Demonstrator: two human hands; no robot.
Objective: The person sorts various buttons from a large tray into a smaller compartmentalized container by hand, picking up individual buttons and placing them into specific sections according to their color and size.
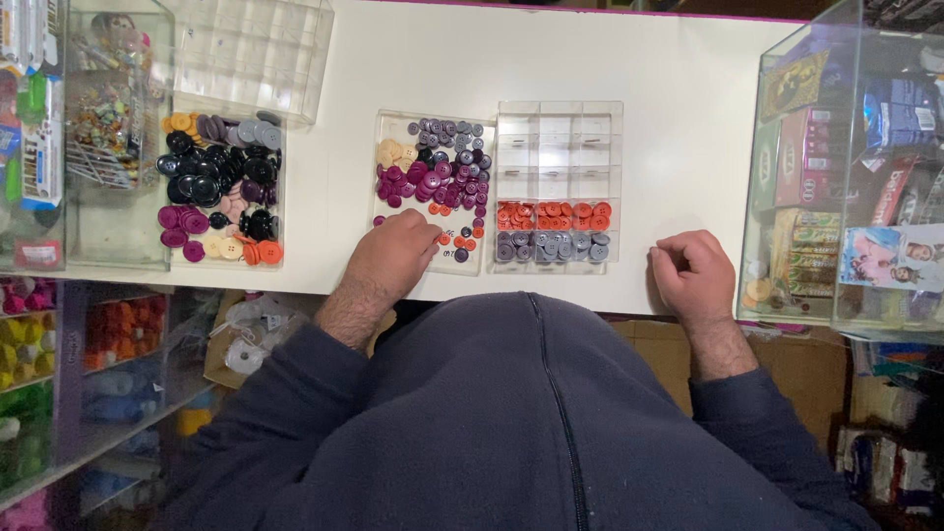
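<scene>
My left hand (393, 256) rests on the near edge of a clear tray (385, 123) full of mixed purple, cream, grey, black and orange buttons (433, 177); its fingertips touch the small orange buttons near the tray's front. Whether a button is pinched I cannot tell. My right hand (693, 273) lies loosely curled on the white table (669, 147), holding nothing, to the right of a clear divided box (559, 123). That box has a row of orange buttons (551, 214) and a row of grey buttons (551, 246) in its front compartments; the rear compartments look bare.
A second tray of mixed buttons (218, 187) lies at the left, with an upturned clear divided box (251, 54) behind it. Clear bins of pins and trinkets (108, 118) stand far left. A glass case of packets (846, 167) stands at the right. Shelves of yarn (59, 374) lie below.
</scene>
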